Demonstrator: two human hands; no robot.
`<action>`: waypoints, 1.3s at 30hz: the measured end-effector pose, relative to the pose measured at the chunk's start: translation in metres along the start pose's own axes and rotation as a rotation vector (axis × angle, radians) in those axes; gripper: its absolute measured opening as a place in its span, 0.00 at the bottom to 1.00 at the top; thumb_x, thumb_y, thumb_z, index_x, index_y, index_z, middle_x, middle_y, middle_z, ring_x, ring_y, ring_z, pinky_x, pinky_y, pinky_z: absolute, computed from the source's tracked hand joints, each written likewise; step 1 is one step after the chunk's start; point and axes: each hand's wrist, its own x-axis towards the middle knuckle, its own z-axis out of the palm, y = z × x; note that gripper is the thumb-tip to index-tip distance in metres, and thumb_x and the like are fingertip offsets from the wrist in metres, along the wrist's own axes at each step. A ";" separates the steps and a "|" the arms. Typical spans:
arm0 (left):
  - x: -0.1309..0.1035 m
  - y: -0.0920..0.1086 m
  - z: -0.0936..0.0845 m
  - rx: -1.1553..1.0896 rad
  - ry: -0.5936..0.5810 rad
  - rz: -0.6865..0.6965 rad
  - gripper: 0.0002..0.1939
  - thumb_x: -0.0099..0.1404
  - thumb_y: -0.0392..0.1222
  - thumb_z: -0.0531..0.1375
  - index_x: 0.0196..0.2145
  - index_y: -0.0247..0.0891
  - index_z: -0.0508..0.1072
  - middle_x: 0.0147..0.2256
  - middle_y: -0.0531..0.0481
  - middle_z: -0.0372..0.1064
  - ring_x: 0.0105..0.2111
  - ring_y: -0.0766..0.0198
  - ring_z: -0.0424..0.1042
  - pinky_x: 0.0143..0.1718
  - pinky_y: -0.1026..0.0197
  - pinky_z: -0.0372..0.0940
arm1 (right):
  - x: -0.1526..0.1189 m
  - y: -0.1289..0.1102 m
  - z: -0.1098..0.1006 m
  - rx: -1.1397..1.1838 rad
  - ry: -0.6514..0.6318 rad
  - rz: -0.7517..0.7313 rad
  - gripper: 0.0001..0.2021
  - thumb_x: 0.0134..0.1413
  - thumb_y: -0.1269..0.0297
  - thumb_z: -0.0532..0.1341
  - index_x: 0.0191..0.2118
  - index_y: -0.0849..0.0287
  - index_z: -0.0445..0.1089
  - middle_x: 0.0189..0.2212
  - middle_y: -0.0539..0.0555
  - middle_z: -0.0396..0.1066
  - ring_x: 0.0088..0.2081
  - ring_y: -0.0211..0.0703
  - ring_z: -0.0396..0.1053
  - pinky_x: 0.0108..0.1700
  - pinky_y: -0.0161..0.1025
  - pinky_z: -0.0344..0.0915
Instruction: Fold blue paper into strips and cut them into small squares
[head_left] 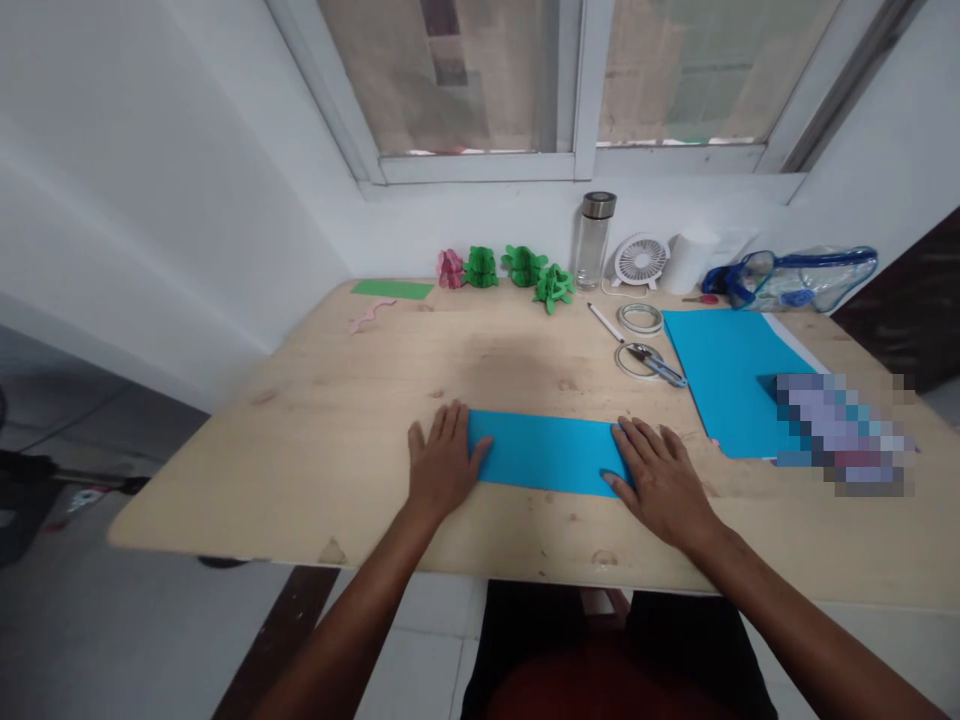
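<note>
The blue strip (547, 453) lies flat on the near half of the desk (337, 430), longer side to side than it is deep, its surface plain and smooth (the far edge runs nearly straight). The left hand (442, 470) presses its left end, fingers close together and the thumb spread onto the paper; the right hand (664, 485) presses the right end, its fingers slightly apart and the thumb also on the blue. Neither hand is clamped on anything.

Both short ends are partly hidden under the hands, so their corners are hard to make out. At the right, a pixelated patch (847, 430) covers whatever lies on the larger blue sheets (739, 375), and the white paper beneath them shows only in part.

Beyond the strip, to the right, are a white pen (605, 322), a roll of tape (640, 318) and scissors (656, 364) lying across another ring. Along the far side stand green paper shapes (523, 265), a pink one (450, 268), a clear bottle (592, 245), a small fan (640, 260) and a clear pouch (817, 278). A green strip (391, 289) lies far left, near a wavy pink scrap (373, 315).
</note>
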 end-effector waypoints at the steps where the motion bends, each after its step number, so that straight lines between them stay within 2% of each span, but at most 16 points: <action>1: 0.002 -0.001 -0.002 -0.020 0.000 -0.001 0.31 0.72 0.52 0.38 0.63 0.30 0.55 0.62 0.33 0.54 0.64 0.44 0.50 0.59 0.34 0.46 | 0.001 0.004 -0.003 0.006 0.007 0.010 0.31 0.64 0.48 0.47 0.65 0.64 0.54 0.60 0.65 0.60 0.62 0.59 0.54 0.59 0.61 0.50; 4: 0.017 -0.009 -0.013 -0.079 -0.055 0.086 0.25 0.72 0.44 0.39 0.61 0.35 0.59 0.59 0.38 0.60 0.61 0.49 0.56 0.58 0.41 0.52 | 0.011 0.017 -0.011 0.051 0.000 0.014 0.27 0.63 0.55 0.50 0.63 0.62 0.57 0.57 0.64 0.66 0.58 0.56 0.61 0.56 0.56 0.55; 7: 0.043 -0.020 -0.023 -0.090 -0.156 0.213 0.19 0.68 0.43 0.50 0.54 0.40 0.67 0.54 0.44 0.67 0.55 0.56 0.64 0.56 0.52 0.56 | 0.025 0.029 -0.014 0.086 -0.034 -0.003 0.23 0.60 0.58 0.53 0.59 0.59 0.63 0.53 0.63 0.69 0.54 0.56 0.64 0.52 0.53 0.59; 10: 0.068 -0.026 -0.031 -0.079 -0.258 0.290 0.17 0.60 0.43 0.60 0.47 0.42 0.71 0.48 0.45 0.70 0.50 0.53 0.67 0.51 0.54 0.61 | 0.034 0.038 -0.013 0.095 -0.067 -0.024 0.22 0.58 0.58 0.55 0.56 0.59 0.66 0.51 0.64 0.69 0.52 0.58 0.65 0.49 0.54 0.60; 14: 0.087 -0.025 -0.039 -0.068 -0.362 0.331 0.14 0.54 0.42 0.64 0.40 0.41 0.73 0.42 0.45 0.72 0.46 0.51 0.69 0.44 0.54 0.63 | 0.041 0.045 -0.011 0.103 -0.113 -0.058 0.20 0.57 0.57 0.56 0.53 0.58 0.68 0.47 0.63 0.71 0.49 0.58 0.66 0.47 0.52 0.61; 20: 0.096 -0.021 -0.048 -0.082 -0.451 0.355 0.13 0.50 0.40 0.65 0.35 0.39 0.72 0.38 0.46 0.72 0.42 0.53 0.69 0.40 0.57 0.62 | 0.049 0.051 -0.013 0.109 -0.167 -0.065 0.20 0.54 0.55 0.58 0.52 0.56 0.69 0.44 0.61 0.72 0.45 0.57 0.68 0.43 0.50 0.61; 24: 0.091 -0.023 -0.053 -0.137 -0.478 0.365 0.09 0.53 0.36 0.60 0.36 0.39 0.71 0.36 0.49 0.73 0.37 0.59 0.70 0.36 0.61 0.62 | 0.054 0.052 -0.015 0.126 -0.204 -0.058 0.21 0.52 0.56 0.59 0.51 0.57 0.70 0.43 0.62 0.72 0.44 0.58 0.69 0.42 0.49 0.61; 27: 0.084 -0.028 -0.064 -0.197 -0.467 0.383 0.10 0.55 0.36 0.57 0.36 0.40 0.72 0.37 0.51 0.73 0.37 0.62 0.71 0.37 0.63 0.62 | 0.059 0.051 -0.017 0.157 -0.228 -0.048 0.18 0.51 0.57 0.60 0.47 0.56 0.72 0.39 0.59 0.74 0.41 0.54 0.70 0.39 0.46 0.61; 30: 0.072 -0.036 -0.087 -0.236 -0.410 0.370 0.08 0.60 0.39 0.54 0.36 0.40 0.72 0.38 0.50 0.73 0.38 0.62 0.71 0.39 0.62 0.62 | 0.067 0.048 -0.022 0.204 -0.236 -0.026 0.09 0.49 0.60 0.61 0.37 0.54 0.74 0.30 0.54 0.74 0.32 0.47 0.70 0.34 0.41 0.61; 32: 0.060 -0.043 -0.108 -0.259 -0.315 0.340 0.09 0.63 0.41 0.52 0.36 0.39 0.71 0.39 0.50 0.72 0.39 0.62 0.70 0.40 0.62 0.62 | 0.074 0.043 -0.028 0.245 -0.220 -0.027 0.06 0.49 0.60 0.62 0.32 0.53 0.74 0.28 0.53 0.74 0.30 0.45 0.69 0.31 0.40 0.60; 34: 0.044 -0.054 -0.126 -0.305 -0.114 0.313 0.11 0.65 0.43 0.50 0.35 0.39 0.70 0.38 0.52 0.71 0.38 0.64 0.69 0.42 0.61 0.63 | 0.081 0.033 -0.037 0.287 -0.183 -0.042 0.06 0.50 0.59 0.62 0.30 0.54 0.73 0.30 0.53 0.74 0.31 0.45 0.70 0.32 0.40 0.61; 36: 0.026 -0.071 -0.137 -0.306 0.103 0.290 0.10 0.67 0.46 0.50 0.35 0.40 0.68 0.37 0.55 0.70 0.40 0.65 0.69 0.44 0.61 0.64 | 0.087 0.017 -0.047 0.318 -0.128 -0.050 0.07 0.54 0.59 0.60 0.31 0.54 0.72 0.33 0.54 0.74 0.35 0.46 0.70 0.37 0.41 0.63; 39: -0.001 -0.105 -0.132 -0.262 0.450 0.176 0.06 0.66 0.46 0.54 0.38 0.46 0.67 0.46 0.63 0.68 0.49 0.62 0.67 0.55 0.53 0.60 | 0.093 -0.016 -0.060 0.317 0.019 -0.050 0.09 0.60 0.61 0.55 0.36 0.55 0.71 0.40 0.55 0.73 0.45 0.47 0.68 0.50 0.47 0.59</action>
